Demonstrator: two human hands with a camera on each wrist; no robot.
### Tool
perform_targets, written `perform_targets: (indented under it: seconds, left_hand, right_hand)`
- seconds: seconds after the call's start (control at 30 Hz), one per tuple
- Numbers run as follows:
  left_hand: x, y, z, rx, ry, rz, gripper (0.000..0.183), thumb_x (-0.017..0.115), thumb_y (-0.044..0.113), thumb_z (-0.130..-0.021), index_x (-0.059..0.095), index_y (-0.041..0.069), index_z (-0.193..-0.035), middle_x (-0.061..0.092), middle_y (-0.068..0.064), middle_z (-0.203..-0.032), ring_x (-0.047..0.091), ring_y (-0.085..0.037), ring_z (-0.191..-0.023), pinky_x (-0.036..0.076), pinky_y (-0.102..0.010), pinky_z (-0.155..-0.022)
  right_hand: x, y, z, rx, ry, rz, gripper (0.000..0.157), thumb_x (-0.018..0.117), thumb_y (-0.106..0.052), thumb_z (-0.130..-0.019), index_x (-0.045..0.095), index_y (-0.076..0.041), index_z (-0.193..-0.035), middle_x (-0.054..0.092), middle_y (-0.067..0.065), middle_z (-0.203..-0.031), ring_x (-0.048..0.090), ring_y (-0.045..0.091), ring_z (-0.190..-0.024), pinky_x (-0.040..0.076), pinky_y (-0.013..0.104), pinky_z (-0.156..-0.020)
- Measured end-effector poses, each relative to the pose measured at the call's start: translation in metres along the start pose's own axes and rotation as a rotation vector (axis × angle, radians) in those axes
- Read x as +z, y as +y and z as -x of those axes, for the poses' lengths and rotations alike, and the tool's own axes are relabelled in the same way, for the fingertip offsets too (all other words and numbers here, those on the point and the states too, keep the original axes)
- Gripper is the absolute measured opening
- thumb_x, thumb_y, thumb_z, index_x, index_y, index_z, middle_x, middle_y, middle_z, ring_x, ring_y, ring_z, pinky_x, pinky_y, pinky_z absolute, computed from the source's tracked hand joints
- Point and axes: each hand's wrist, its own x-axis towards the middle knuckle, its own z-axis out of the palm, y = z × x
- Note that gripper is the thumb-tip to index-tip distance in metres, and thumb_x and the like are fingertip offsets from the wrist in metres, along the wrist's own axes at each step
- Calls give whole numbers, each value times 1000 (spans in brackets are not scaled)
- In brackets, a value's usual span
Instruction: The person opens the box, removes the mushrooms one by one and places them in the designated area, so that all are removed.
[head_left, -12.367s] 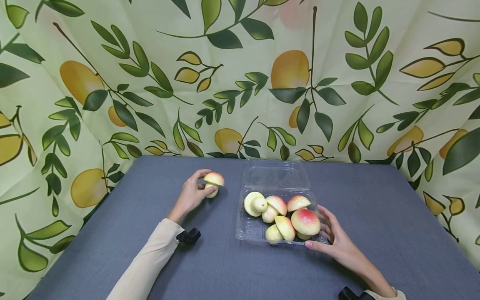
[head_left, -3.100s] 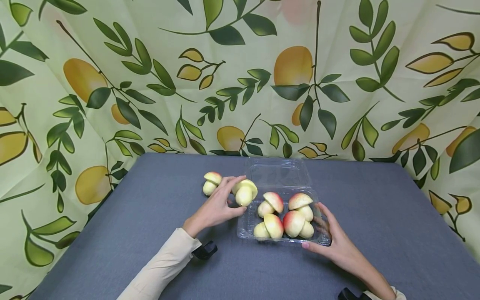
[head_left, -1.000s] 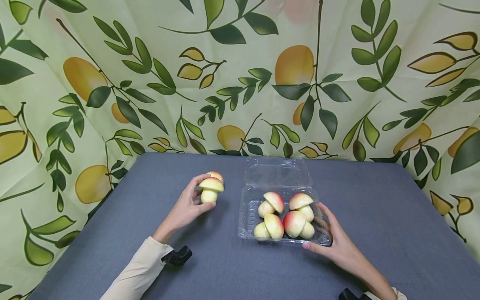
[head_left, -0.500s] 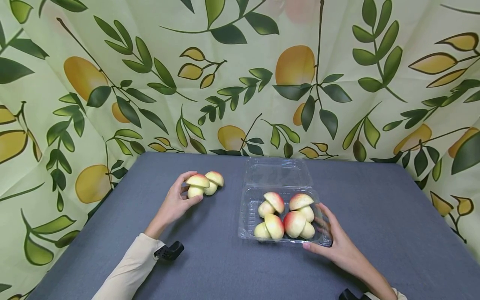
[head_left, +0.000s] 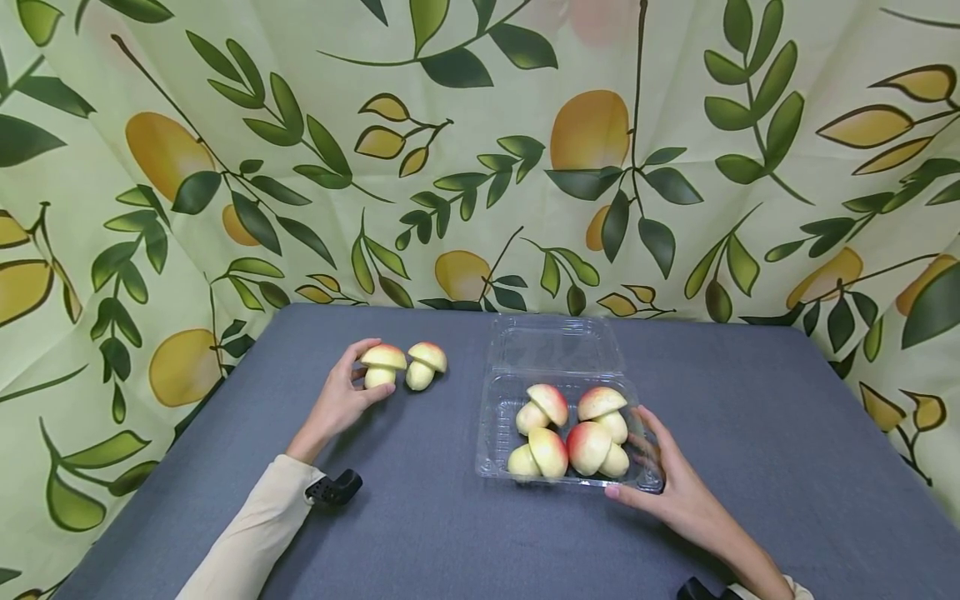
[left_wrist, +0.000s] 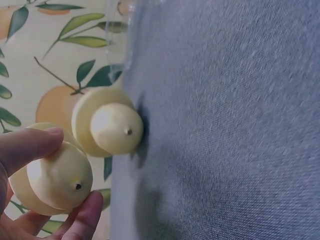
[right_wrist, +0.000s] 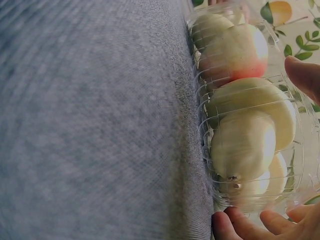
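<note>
Fingers (left_wrist: 87, 217) of left hand (head_left: 337, 406) pinch mushroom (head_left: 380, 375), second mushroom (head_left: 425, 363) just beside; right hand (head_left: 681, 483) grips clear box (head_left: 495, 446) holding four mushrooms (head_left: 591, 448).

Head, high, farthest off, facing forward and down across the table (head_left: 450, 542); left wrist, close, rolled sideways, sharing with head the free-standing mushroom-shaped piece (left_wrist: 116, 129), left of centre; right wrist, close, likewise rolled, sharing the clear box (head_left: 498, 429), at right.

Curtained tabletop nook; fruit-print cloth (head_left: 495, 117) backs a grey table (head_left: 442, 533).
</note>
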Motion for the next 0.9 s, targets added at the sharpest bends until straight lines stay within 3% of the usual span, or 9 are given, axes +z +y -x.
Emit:
perform_targets:
  seconds: [0.07, 0.13, 0.3, 0.37, 0.43, 0.57, 0.63, 0.77, 0.9]
  left_hand:
    - [-1, -2, -2, -1, 3, -10, 67, 73, 2, -87, 41, 8, -145, 45, -21, -140, 56, -45, -120, 53, -30, -86]
    - [-1, -4, -4, -6, 9, -20, 66, 73, 3, -87, 42, 7, -145, 45, -21, -140, 56, -46, -121, 53, -34, -87]
    - [-2, -5, -9, -38, 9, -52, 67, 72, 7, -89, 40, 8, -147, 41, -24, -146, 51, -51, -126, 51, -48, -92]
    - [-1, -6, -12, -57, 5, -66, 67, 71, 8, -90, 38, 8, -148, 38, -25, -148, 49, -53, -128, 49, -53, -96]
    - [0, -8, -15, -76, 4, -76, 68, 71, 8, -90, 37, 9, -149, 35, -26, -149, 46, -52, -131, 46, -56, -100]
    - [1, -13, -20, -105, 7, -94, 69, 71, 8, -90, 37, 10, -150, 34, -26, -149, 45, -50, -131, 42, -58, -104]
    - [1, -15, -23, -113, 5, -105, 69, 70, 8, -90, 37, 10, -150, 36, -26, -149, 48, -50, -128, 44, -57, -102]
    - [2, -19, -27, -117, -11, -129, 69, 70, 11, -91, 36, 9, -151, 40, -25, -147, 53, -50, -123, 46, -54, -96]
    - [3, -20, -30, -126, -24, -145, 71, 71, 12, -91, 35, 9, -151, 41, -25, -148, 51, -52, -126, 44, -57, -100]
  right_hand:
    - [0, 0, 0, 1, 0, 2, 110, 80, -22, -84, 0, -12, -159, 15, 23, -162, 36, 50, -140, 45, 43, -104]
    - [0, 0, 0, 0, 0, 1, 110, 80, -22, -84, 0, -12, -159, 15, 24, -162, 36, 50, -140, 44, 45, -104]
    - [0, 1, 0, -13, 6, -12, 110, 80, -21, -83, 1, -13, -159, 16, 23, -162, 37, 50, -139, 44, 20, -99]
    - [0, 1, 0, -17, 7, -14, 110, 80, -20, -83, 1, -13, -159, 16, 23, -162, 37, 50, -139, 42, 16, -98]
    - [0, 1, 0, -16, 8, -14, 110, 80, -20, -83, 1, -13, -159, 16, 23, -162, 37, 50, -139, 45, 23, -100]
    - [1, 0, 0, -7, 3, -17, 110, 80, -21, -84, 0, -13, -159, 15, 24, -162, 36, 51, -139, 44, 48, -104]
    - [1, 0, 0, -5, 2, -20, 110, 80, -21, -84, 0, -12, -159, 15, 24, -162, 36, 51, -139, 42, 53, -104]
    - [1, 0, 0, -10, 3, -22, 109, 80, -20, -84, 1, -13, -159, 15, 24, -162, 36, 51, -139, 46, 39, -103]
    - [1, 0, 0, -15, 5, -27, 109, 80, -19, -84, 2, -13, -159, 15, 23, -162, 36, 51, -139, 46, 31, -101]
